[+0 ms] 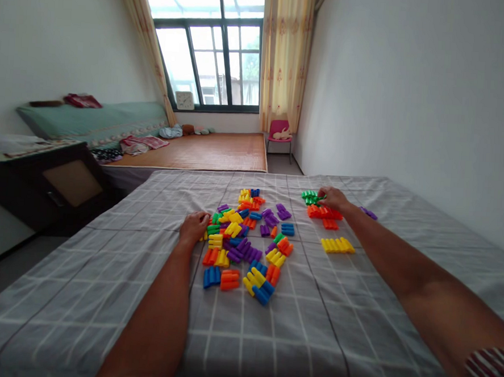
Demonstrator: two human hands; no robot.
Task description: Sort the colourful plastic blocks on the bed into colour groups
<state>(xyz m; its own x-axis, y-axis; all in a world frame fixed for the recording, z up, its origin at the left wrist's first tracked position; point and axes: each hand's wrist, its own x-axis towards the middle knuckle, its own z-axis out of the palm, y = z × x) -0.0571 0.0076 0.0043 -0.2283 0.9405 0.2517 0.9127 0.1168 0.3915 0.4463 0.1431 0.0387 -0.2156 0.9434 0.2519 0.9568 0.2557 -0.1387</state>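
Observation:
My right hand [333,198] is closed in a pinch on a green plastic building block at the edge of a green group [309,198]. Just in front of that group lie several orange blocks [319,212], partly under my right hand's reach. My left hand [194,227] rests at the left side of a mixed pile, its fingers curled against the blocks; what they hold, if anything, is hidden. In the pile are purple blocks [243,249], yellow blocks [233,229] and blue blocks [212,277]. The blocks look like short ribbed tubes joined side by side.
A yellow row of blocks [338,245] lies right of the pile, and a purple block [369,213] sits beyond my right forearm. Everything rests on a grey checked cloth [234,346]. Behind are a low bed [220,149], a pink chair [279,126] and a dark cabinet [34,181].

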